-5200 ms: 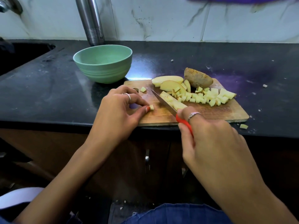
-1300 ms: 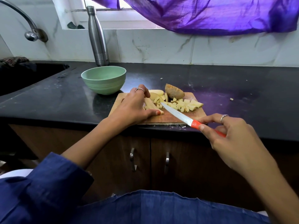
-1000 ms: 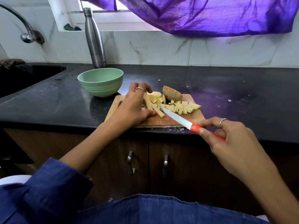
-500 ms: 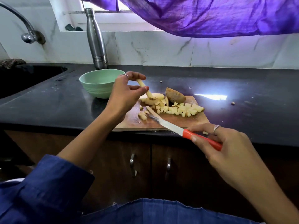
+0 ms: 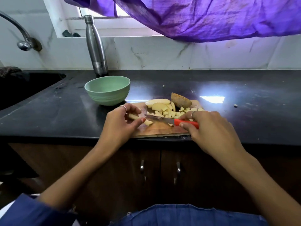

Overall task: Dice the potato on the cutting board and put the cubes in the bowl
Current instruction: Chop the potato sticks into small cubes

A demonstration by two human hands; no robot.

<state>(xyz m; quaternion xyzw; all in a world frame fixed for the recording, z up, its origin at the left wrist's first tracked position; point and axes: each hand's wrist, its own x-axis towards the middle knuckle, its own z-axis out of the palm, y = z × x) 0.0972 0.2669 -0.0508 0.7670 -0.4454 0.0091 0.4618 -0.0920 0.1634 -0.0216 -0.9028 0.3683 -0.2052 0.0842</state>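
Pinching potato strip (image 5: 140, 119) (left hand (image 5: 119, 122)), right hand (image 5: 210, 128) gripping knife (image 5: 171, 121)

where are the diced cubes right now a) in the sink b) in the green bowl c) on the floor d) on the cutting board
d: the cubes lie in a pile on the board, beside the knife held by the right hand; no cubes show in what is visible of the bowl.
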